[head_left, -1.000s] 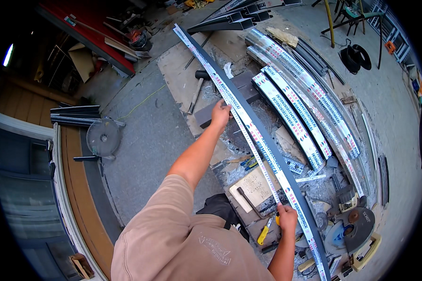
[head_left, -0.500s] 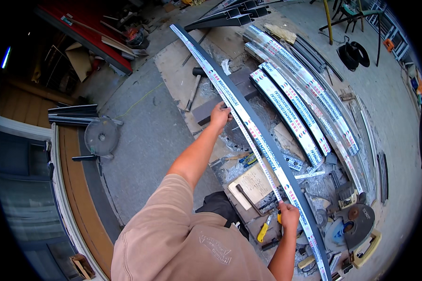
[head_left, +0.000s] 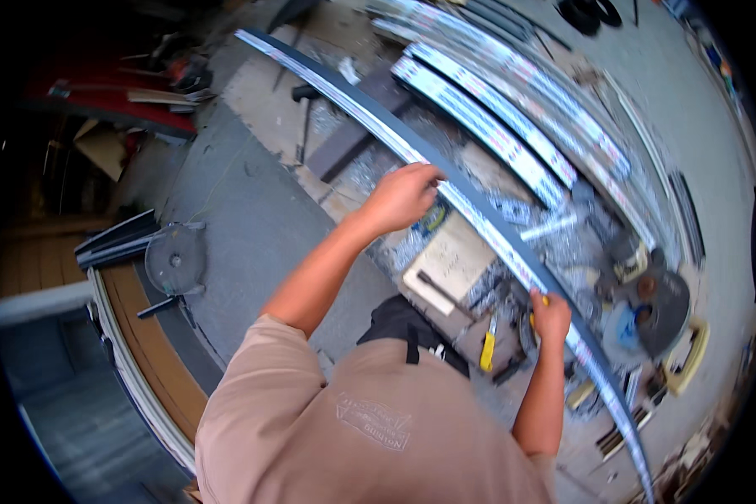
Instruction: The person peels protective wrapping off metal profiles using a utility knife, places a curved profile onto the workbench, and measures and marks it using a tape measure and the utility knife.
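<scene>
A long, slightly bowed metal profile (head_left: 487, 225), dark on one face with pale printed film along another, runs diagonally from far left to near right. My left hand (head_left: 401, 198) has its fingers curled at the near edge, around the middle of its length. Farther down, my right hand (head_left: 551, 316) is closed at the same edge, thumb up. A small yellow patch shows by the right fingers; blur hides what it belongs to. A yellow utility knife (head_left: 488, 351) lies on the workbench (head_left: 328, 200) just left of the right hand.
Several film-wrapped curved profiles (head_left: 487, 126) lie beyond mine. A hammer (head_left: 303, 126), a pale board (head_left: 449, 260) and crumpled plastic film cover the bench. A cut-off saw (head_left: 659, 307) stands at the right. On the left is a round clear-topped stool (head_left: 176, 259).
The view has shifted and blurred. My left hand has moved along the profile toward the right hand. A narrow pale strip that stood apart from the profile between my hands no longer shows separately.
</scene>
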Demonstrator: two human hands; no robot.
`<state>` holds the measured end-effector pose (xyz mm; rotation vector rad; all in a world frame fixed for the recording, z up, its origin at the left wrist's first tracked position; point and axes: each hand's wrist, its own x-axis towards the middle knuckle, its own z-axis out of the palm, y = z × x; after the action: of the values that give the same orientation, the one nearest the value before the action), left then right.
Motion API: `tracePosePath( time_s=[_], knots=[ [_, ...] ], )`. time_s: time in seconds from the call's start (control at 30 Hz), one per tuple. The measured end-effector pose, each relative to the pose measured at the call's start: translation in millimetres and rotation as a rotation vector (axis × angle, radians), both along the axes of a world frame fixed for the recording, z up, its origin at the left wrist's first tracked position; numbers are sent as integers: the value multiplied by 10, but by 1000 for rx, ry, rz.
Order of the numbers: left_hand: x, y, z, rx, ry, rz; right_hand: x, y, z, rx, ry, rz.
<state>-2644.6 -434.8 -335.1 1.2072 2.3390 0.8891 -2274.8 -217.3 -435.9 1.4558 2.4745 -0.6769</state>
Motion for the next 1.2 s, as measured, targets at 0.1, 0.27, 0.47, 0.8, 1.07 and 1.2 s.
tracePosePath(
  time_s=[0.1,0.27,0.47,0.8,1.07,1.2],
  knots=[
    [587,249,898,179,173,-555,132,25,30,-31,-39,-155],
    [1765,556,1950,703,-156,-885,612,222,-249,-68,-83,-228],
    [2543,470,2149,805,-325,-953,737,347,-222,-105,-152,-156],
    [3165,508,2183,817,-402,-1047,697,437,-287,-175,-248,-109],
    [3187,510,2225,782,-261,-1003,652,423,-155,-166,-212,-180],
    [2869,536,1858,489,-106,-887,657,334,-108,-167,-189,-236]
  ],
)
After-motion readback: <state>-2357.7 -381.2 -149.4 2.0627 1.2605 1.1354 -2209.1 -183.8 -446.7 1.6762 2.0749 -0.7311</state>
